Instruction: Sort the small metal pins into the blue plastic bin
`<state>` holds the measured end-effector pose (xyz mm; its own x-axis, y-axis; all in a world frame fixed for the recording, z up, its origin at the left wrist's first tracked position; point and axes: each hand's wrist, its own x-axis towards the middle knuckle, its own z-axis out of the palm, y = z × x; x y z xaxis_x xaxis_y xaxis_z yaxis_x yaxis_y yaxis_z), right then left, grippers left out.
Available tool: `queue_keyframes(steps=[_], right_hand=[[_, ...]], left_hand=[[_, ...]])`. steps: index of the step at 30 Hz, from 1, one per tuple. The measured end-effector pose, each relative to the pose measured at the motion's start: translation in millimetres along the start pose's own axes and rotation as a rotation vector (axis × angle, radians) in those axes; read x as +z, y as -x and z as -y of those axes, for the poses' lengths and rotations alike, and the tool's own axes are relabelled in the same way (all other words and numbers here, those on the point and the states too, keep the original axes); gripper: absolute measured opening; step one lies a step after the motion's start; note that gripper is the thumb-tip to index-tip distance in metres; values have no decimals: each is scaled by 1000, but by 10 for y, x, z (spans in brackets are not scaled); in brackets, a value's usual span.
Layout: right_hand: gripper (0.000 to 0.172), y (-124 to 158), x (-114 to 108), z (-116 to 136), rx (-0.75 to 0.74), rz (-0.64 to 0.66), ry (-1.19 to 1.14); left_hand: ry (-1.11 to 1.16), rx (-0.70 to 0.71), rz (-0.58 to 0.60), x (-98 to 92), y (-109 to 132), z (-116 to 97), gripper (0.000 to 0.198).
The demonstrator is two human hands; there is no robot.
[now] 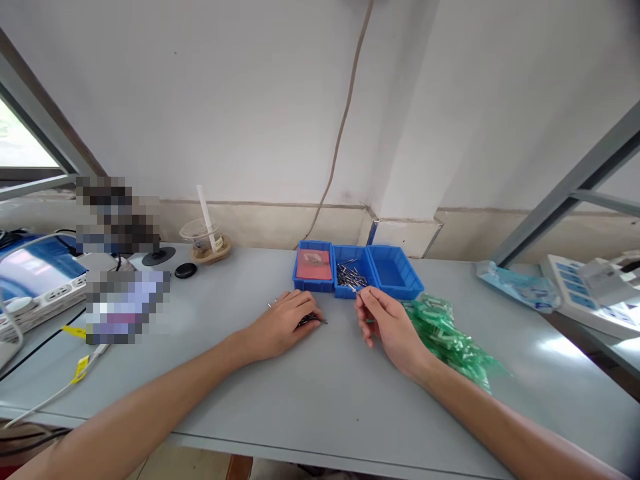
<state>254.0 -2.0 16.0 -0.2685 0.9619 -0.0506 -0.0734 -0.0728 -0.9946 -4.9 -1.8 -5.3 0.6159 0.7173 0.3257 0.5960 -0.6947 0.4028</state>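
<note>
My left hand [289, 322] lies on the table with its fingers curled over a bunch of thin, shiny metal pins. Some pin ends stick out past the fingertips and behind the knuckles; the palm hides the others. My right hand [385, 323] is raised in front of the bins, thumb and forefinger pinching one small metal pin [354, 289]. Just beyond that pinch stands the middle blue bin [373, 272], with many loose metal pins [350, 275] inside. Partly behind my right wrist is a green plastic bag [445, 333] of small pale pieces.
Left of the middle bin, a blue bin [314, 285] holds a red packet [314, 265]; another blue bin [395, 270] adjoins on the right. A clear cup [200, 233], black round object [185, 271], power strip [55, 293] and cables are at left. A light-blue packet [520, 287] lies right.
</note>
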Motion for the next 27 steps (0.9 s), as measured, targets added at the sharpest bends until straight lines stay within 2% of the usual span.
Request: queue_keyframes(steps=[6,11,19,27], right_hand=[[43,-6,-5,2,-10,-18,-36],[38,-1,7,-3,-98,-53,70],[45,-29,-11,-8,12,-93,-107],[40,-68,5,-47,-26,-135,-23]], left_hand=[[-14,-3,15,-1,-1,6,12],[-10,-5,14,-1,-2,17,12],[-4,-5,-26,12,-4,8,15],[-5,-24,-33,10,-18,0,10]])
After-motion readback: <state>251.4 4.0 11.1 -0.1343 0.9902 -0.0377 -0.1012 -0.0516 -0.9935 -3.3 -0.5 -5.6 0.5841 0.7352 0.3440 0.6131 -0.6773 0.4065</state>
